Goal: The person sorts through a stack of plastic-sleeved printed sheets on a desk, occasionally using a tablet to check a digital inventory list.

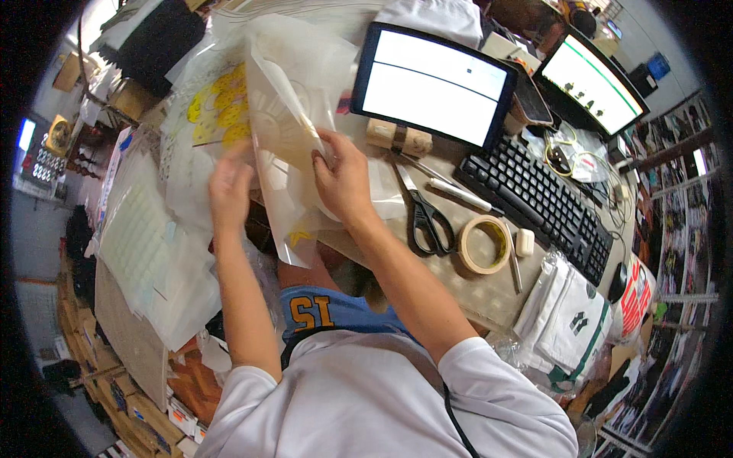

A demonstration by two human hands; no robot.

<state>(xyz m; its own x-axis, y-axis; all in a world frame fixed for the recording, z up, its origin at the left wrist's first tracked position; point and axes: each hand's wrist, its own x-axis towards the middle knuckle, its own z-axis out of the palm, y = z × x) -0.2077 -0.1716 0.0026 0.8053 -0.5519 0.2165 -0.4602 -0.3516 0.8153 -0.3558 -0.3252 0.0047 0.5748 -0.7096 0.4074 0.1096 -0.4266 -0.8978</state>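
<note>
My right hand pinches the edge of a curling translucent plastic film sheet between thumb and fingers. The sheet stands up from the table and hangs over its near edge, with a small yellow star print near its lower end. My left hand is blurred, at the left side of the sheet; whether it grips anything is unclear. Behind it lies another film with yellow printed shapes, partly covered by the raised sheet.
Right of my hands are black-handled scissors, a tape roll, a tablet, a black keyboard and a monitor. A folded white garment in plastic lies at the near right. More film sheets are stacked at left.
</note>
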